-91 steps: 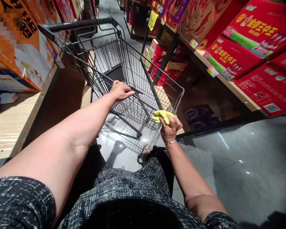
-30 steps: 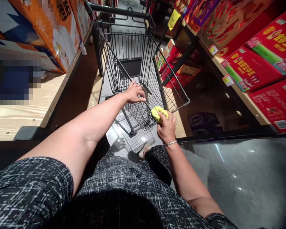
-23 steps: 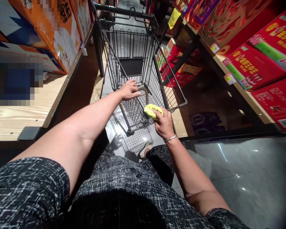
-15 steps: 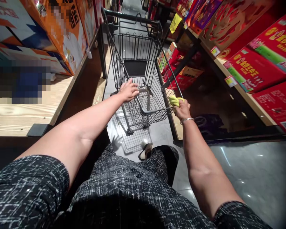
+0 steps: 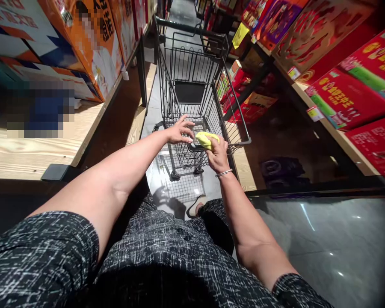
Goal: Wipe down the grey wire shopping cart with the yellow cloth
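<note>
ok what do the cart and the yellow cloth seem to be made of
The cart looks mostly like dark-coated metal wire: thin bars with slight sheen. The yellow cloth looks like soft, matte fabric, bunched in folds; exact fibre unclear.

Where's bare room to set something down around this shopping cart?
Bare wood shows on the left shelf, between the orange boxes and the black corner cap. Gray floor lies bare between the right arm and right shelf. Crowded: red boxes pack that shelf; left hand, right hand and yellow cloth bunch above the cart.
</note>
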`<control>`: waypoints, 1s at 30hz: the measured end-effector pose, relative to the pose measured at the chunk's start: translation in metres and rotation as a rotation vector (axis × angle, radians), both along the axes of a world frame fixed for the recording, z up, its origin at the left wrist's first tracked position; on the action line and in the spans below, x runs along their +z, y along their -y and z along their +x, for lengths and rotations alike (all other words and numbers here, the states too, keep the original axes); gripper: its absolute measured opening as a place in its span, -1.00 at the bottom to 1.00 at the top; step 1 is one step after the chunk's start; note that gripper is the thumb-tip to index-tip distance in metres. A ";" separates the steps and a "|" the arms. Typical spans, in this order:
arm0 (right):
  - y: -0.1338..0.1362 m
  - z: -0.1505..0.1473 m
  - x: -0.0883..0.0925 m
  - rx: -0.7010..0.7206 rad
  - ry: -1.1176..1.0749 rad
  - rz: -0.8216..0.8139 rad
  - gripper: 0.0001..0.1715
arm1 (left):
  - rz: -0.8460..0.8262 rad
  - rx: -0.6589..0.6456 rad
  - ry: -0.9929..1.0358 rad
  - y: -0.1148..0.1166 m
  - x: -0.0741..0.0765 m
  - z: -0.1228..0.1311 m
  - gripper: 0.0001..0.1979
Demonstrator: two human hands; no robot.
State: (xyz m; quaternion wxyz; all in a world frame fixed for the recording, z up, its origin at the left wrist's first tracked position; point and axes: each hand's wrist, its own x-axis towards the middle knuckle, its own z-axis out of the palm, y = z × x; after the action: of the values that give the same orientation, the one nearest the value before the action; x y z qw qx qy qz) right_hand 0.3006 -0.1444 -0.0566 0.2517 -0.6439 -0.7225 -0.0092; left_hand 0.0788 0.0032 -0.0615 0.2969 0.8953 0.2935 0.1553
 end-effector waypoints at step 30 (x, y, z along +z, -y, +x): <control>-0.027 -0.021 -0.093 0.390 0.470 -0.065 -0.68 | -0.053 0.321 -0.078 -0.005 0.013 0.001 -0.77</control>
State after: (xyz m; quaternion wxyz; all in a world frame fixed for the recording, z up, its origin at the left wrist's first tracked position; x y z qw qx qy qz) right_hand 0.2799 -0.1178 -0.1492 0.0540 -0.4811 -0.8707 -0.0863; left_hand 0.0794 0.0082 -0.0482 0.2802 0.8342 0.4479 0.1582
